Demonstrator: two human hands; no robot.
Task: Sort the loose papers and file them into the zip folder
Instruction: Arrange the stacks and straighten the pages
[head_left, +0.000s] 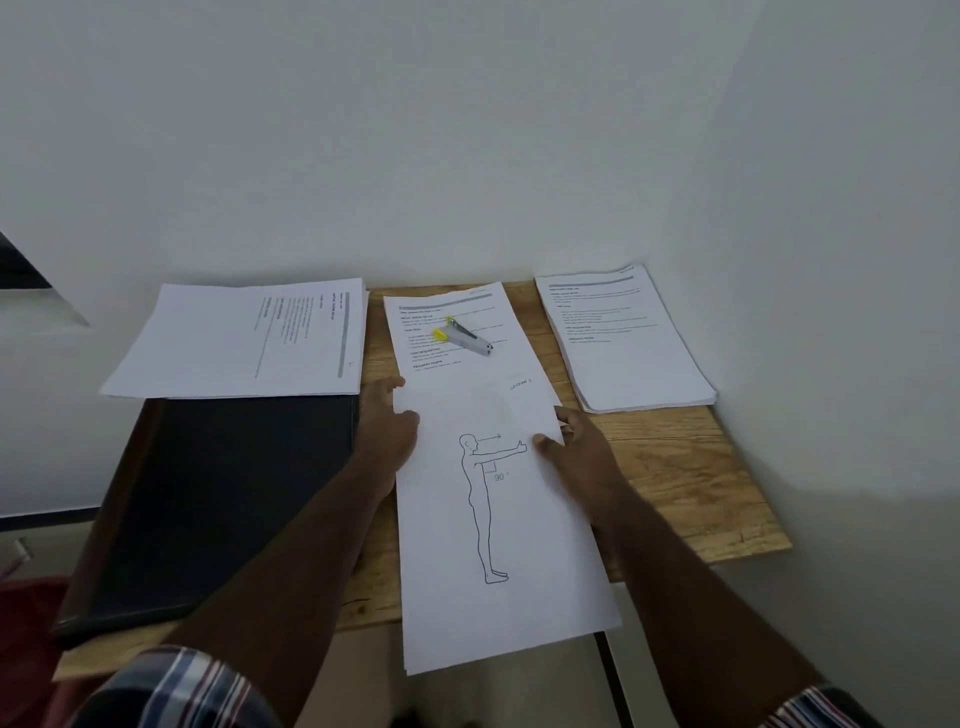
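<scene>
A thin set of white sheets (493, 525), its top page showing a line drawing of a standing figure, lies in the middle of the small wooden table (685, 467) and overhangs the front edge. My left hand (387, 426) grips its left edge near the top, thumb on the page. My right hand (571, 441) holds the right edge, thumb on top. A dark zip folder (218, 499) lies closed at the left. Behind my hands a printed page (457, 332) carries a grey and yellow stapler (465, 338).
One paper stack (244, 338) rests at the back left, partly over the folder's far edge. Another stack (628, 338) sits at the back right corner against the wall. White walls close in behind and to the right. Red cloth (26, 613) shows at the lower left.
</scene>
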